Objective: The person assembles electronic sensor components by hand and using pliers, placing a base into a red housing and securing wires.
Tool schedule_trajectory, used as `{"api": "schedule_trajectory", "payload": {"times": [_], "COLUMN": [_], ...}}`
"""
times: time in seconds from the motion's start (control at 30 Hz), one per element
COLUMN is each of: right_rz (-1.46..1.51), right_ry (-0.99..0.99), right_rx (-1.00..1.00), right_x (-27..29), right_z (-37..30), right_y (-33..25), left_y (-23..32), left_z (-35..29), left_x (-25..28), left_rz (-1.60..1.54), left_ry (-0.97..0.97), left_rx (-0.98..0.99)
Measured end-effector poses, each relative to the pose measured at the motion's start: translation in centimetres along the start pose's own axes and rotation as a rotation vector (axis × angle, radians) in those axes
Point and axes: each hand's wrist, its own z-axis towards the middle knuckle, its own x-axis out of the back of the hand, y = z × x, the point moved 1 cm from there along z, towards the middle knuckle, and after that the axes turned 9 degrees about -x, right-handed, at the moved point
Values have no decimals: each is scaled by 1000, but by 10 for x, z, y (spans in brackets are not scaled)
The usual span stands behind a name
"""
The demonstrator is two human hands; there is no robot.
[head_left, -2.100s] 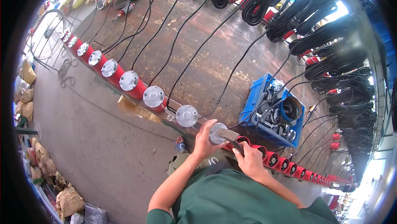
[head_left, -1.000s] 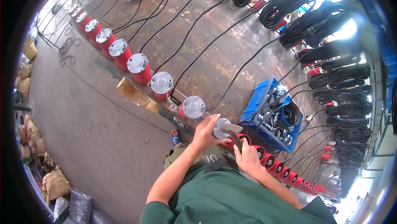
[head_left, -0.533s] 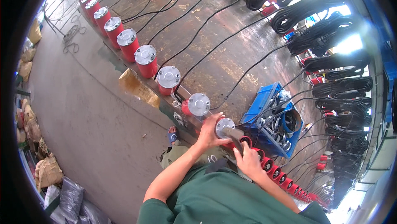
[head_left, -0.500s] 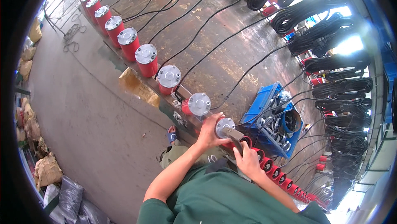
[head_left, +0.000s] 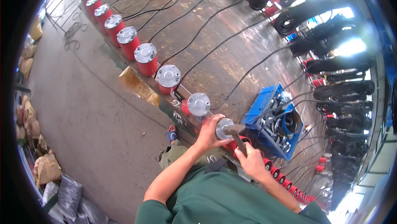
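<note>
My left hand [head_left: 209,133] is wrapped round the side of a red cylinder with a round silver cap [head_left: 223,129], steadying it upright on the bench. In my right hand [head_left: 252,162] is a hammer [head_left: 239,138], gripped by its handle. Its head is over the right edge of the cap; whether it touches cannot be made out. Just beyond my left hand stands another capped red cylinder [head_left: 198,104]. To the right of my hands, a line of uncapped red cylinders [head_left: 275,172] shows dark insides.
Several capped red cylinders [head_left: 145,54] run along the narrow bench to the far left, black cables trailing from them. A blue crate [head_left: 264,100] of metal parts stands right of the bench. Coiled black cables [head_left: 343,89] hang at right. Brown cardboard [head_left: 138,86] lies beside the bench.
The hammer head has shifted slightly up and away from the middle of the cap, and my right hand has moved a little to the right. My left hand stays on the cylinder.
</note>
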Motion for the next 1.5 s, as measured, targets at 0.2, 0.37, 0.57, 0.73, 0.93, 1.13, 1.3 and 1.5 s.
{"api": "schedule_trajectory", "payload": {"times": [0.2, 0.37, 0.57, 0.73, 0.93, 1.13, 1.3, 1.5], "right_rz": [240, -37, 296, 71, 215, -41, -195, -479], "right_ry": [218, 68, 57, -121, 51, 389, 426, 663], "right_rx": [200, -60, 78, -79, -147, -273, 6, -411], "right_x": [21, -13, 27, -6, 81, 106, 81, 85], "right_z": [-12, -1, -16, 6, -11, 28, 73, 52], "right_y": [-35, -2, -28, 6, 84, 214, 290, 305], "left_y": [4, 4, 14, 18, 46, 85, 109, 116], "left_z": [-1, -2, 15, 19, 22, 47, 71, 65], "left_x": [0, 8, 6, 4, 15, 11, 2, 4], "left_rz": [-72, -56, -88, -41, 190, 585, 738, 837], "left_ry": [14, -51, -87, -65, -175, -377, -616, -694], "left_rx": [64, 17, 90, 71, 153, 78, 43, 129]}}
